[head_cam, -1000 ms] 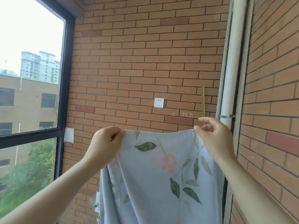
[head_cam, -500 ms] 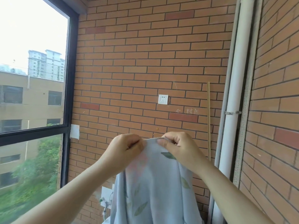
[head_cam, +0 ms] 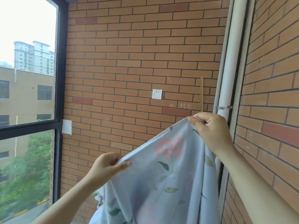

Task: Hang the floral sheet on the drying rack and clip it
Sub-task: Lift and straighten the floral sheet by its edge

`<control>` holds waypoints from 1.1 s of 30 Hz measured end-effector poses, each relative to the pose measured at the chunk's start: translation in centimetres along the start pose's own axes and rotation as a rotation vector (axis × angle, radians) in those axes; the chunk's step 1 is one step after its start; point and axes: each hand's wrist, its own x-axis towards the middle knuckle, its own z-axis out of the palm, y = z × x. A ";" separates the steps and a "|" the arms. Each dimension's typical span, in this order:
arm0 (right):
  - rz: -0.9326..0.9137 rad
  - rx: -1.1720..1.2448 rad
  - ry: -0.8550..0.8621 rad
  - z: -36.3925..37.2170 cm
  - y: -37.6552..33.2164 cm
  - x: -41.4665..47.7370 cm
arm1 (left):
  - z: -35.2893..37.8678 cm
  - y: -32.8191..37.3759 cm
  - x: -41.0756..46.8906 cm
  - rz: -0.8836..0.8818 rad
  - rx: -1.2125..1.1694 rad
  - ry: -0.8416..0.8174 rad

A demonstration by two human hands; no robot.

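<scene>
One floral sheet, pale blue with pink blossoms and green leaves, hangs in the air in front of a brick wall, its top edge stretched on a slant between two hands. The right hand, higher and near a white pipe, pinches the edge with curled fingers and thumb. The left hand, lower and toward the window, grips the same edge, thumb pressed over the cloth. Below the hands the fabric falls in loose folds past the bottom of the view. On the wall behind sit a white socket and a thin upright stick beside the pipe.
</scene>
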 end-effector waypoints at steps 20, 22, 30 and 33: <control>0.237 0.259 -0.394 2.4 -1.8 -4.0 | 0.7 10.4 1.9 0.056 0.032 0.123; 0.210 0.355 -0.496 3.8 -2.6 -4.9 | 1.2 11.1 1.7 0.095 0.028 0.070; 0.181 0.432 -0.527 5.3 -2.6 -5.1 | 0.5 11.0 1.1 0.124 0.027 0.010; 0.183 0.539 -0.599 5.7 -3.0 -5.1 | 0.2 10.7 0.8 0.120 0.005 -0.015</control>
